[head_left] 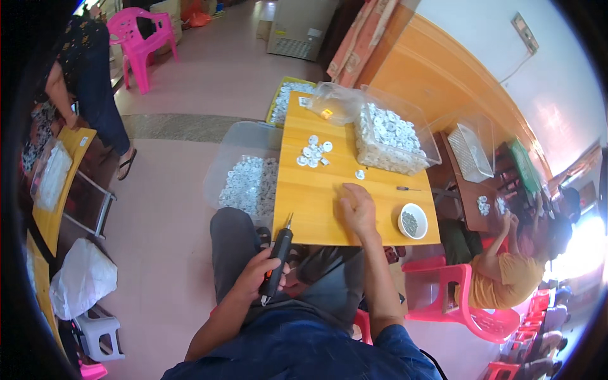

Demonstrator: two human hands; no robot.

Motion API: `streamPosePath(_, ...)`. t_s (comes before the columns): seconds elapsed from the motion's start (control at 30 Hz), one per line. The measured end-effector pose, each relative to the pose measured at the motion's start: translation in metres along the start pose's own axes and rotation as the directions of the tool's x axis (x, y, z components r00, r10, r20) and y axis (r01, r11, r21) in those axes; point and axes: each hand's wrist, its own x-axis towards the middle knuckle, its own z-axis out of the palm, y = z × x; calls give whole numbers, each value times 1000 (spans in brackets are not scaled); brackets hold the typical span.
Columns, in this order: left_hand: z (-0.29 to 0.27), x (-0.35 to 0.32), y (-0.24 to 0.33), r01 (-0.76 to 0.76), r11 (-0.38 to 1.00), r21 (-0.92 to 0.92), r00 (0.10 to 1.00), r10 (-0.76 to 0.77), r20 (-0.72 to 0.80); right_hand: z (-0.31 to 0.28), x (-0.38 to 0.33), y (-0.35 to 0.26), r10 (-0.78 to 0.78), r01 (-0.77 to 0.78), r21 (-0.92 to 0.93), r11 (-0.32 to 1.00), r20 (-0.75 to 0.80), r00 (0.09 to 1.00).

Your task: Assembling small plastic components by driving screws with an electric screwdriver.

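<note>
In my left hand [266, 269] is a black electric screwdriver [276, 266] with an orange button. My fingers wrap round its body, and its bit points up and away, just off the table's near left edge. My right hand [361, 212] is over the yellow wooden table [310, 215], thumb apart from the fingers, nothing visible in it. Just beyond those fingers lies a small round white part [360, 174]. A loose group of round white parts [312, 152] lies farther left. Right of my hand stands a white bowl [404, 218] of small screws [410, 223], with a small screwdriver [406, 189] beyond.
A clear bin [430, 149] heaped with white parts stands at the table's far right, beside a clear plastic bag [335, 101]. Another full bin [218, 152] sits on the floor left. A person [506, 272] sits at right by a pink chair [437, 272]; another person [88, 82] stands far left.
</note>
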Motion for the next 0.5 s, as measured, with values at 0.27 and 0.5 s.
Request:
streamPosePath(0.27,-2,4,-4,-7,1000,22,999,6,47,-113,-19,70,286,-327,-257,909,-183,941)
streamPosePath(0.5,0,6,-4,5,997,75,1000,-7,21,-144,-38,120,439,-410,-598,689,-107,892)
